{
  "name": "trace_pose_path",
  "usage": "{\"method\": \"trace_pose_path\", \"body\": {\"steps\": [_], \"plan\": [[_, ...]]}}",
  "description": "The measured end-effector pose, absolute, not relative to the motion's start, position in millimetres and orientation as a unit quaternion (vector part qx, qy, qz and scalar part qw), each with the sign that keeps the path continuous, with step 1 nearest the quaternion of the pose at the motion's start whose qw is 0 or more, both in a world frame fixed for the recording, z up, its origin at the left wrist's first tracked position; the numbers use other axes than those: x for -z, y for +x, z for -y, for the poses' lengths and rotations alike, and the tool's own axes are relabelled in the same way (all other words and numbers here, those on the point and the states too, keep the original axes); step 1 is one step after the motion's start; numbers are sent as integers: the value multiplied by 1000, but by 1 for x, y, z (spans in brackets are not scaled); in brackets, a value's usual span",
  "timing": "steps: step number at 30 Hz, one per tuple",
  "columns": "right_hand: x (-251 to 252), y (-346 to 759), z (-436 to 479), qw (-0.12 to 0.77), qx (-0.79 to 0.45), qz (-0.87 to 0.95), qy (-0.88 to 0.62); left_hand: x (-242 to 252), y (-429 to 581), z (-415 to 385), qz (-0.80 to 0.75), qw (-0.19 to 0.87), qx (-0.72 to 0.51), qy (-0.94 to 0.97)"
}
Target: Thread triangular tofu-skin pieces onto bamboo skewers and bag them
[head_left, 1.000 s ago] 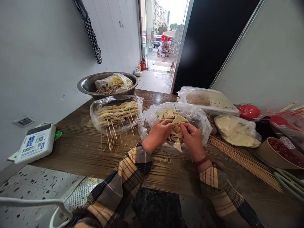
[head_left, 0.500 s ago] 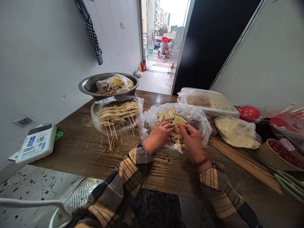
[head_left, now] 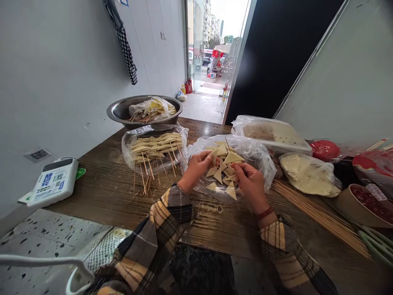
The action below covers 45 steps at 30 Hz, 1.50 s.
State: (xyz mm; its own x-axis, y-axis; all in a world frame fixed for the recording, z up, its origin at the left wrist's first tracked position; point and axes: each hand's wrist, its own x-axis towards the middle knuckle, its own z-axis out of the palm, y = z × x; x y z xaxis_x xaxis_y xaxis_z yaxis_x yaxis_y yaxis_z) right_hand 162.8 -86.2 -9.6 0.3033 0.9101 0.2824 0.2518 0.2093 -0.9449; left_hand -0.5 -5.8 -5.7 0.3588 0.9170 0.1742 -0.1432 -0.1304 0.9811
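My left hand [head_left: 196, 167] pinches a pale triangular tofu piece [head_left: 214, 155] lifted above a plastic bag [head_left: 260, 157] of loose tofu triangles [head_left: 225, 177]. My right hand [head_left: 250, 180] is closed on a thin bamboo skewer [head_left: 227, 144] that carries a threaded tofu triangle [head_left: 233, 157] and points away from me. Both hands hover over the bag on the wooden table [head_left: 104, 192]. To the left lies another bag of finished tofu skewers [head_left: 155, 148] with their sticks toward me.
A metal basin [head_left: 119, 110] with bagged skewers stands at the back left. A white device [head_left: 52, 183] lies at the table's left edge. Loose bamboo skewers [head_left: 319, 213], bagged food [head_left: 307, 174], a wrapped tray [head_left: 270, 132] and bowls [head_left: 356, 200] crowd the right.
My left hand has lifted a tofu triangle out of the pile and moved it up and left. The right hand has stayed on the skewer. The camera has shifted slightly.
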Motion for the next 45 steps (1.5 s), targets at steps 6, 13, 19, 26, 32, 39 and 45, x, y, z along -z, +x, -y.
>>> {"method": "trace_pose_path", "body": {"steps": [6, 13, 19, 26, 32, 39, 45], "plan": [[11, 160, 88, 522, -286, 580, -556, 0, -6, 3, -279, 666, -520, 456], [11, 160, 90, 492, -271, 614, -555, 0, -10, 0, -259, 705, -535, 386], [6, 158, 94, 447, -270, 660, -540, -7, -17, 2, -259, 733, -547, 311], [9, 157, 94, 421, -250, 689, -534, -16, -17, 5, -292, 742, -545, 259], [11, 156, 93, 415, -239, 694, -538, -14, -18, 4, -282, 746, -545, 257], [13, 157, 92, 410, -241, 690, -545, -11, -18, 3, -283, 746, -543, 262], [11, 157, 92, 416, -243, 691, -539, -11, -18, 3, -280, 747, -543, 263]]}}
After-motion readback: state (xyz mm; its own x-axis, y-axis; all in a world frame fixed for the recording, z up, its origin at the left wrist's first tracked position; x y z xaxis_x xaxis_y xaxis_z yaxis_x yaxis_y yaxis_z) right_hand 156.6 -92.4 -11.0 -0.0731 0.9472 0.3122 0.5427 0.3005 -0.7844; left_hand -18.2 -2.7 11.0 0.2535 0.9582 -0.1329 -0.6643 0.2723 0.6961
